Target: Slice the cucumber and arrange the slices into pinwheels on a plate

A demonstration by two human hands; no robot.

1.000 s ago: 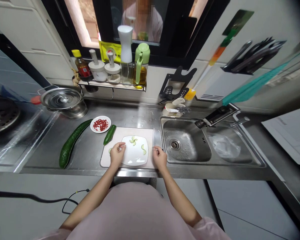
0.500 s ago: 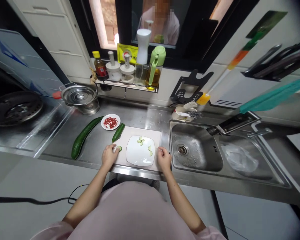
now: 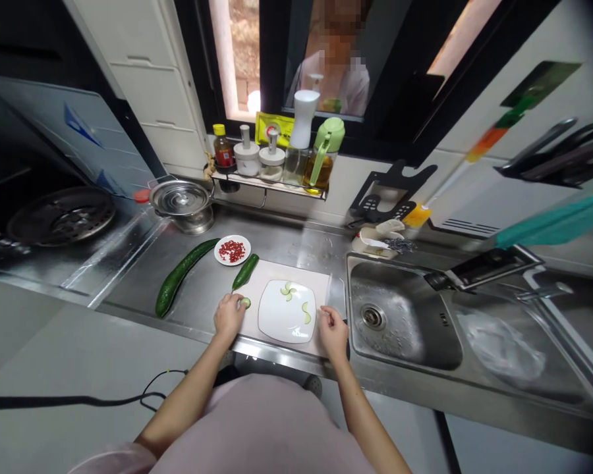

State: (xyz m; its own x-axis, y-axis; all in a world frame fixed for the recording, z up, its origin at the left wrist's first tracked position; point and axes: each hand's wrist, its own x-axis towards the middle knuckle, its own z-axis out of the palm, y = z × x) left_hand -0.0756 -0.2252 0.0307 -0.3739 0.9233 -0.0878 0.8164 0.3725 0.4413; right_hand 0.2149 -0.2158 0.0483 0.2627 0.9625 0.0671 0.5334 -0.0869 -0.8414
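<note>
A white square plate [image 3: 286,316] with a few cucumber slices [image 3: 289,290] lies on a white cutting board [image 3: 321,280] at the counter's front edge. My left hand [image 3: 228,316] rests at the board's left end, fingers around a round cucumber slice [image 3: 246,302]. A cut cucumber piece [image 3: 245,271] lies just beyond it. My right hand [image 3: 333,331] sits at the plate's right corner, fingers curled, next to a cleaver [image 3: 335,289] lying on the board; whether it touches the handle I cannot tell.
A whole cucumber [image 3: 182,274] and a small dish of red bits [image 3: 232,250] lie to the left, a lidded pot [image 3: 180,201] behind them. A bottle rack [image 3: 269,172] lines the wall. The sink [image 3: 405,322] is right of the board. A person stands outside the window.
My left hand moved off the plate's left edge to the board's left end and closed on a cucumber slice. The view shifted, so everything sits further right.
</note>
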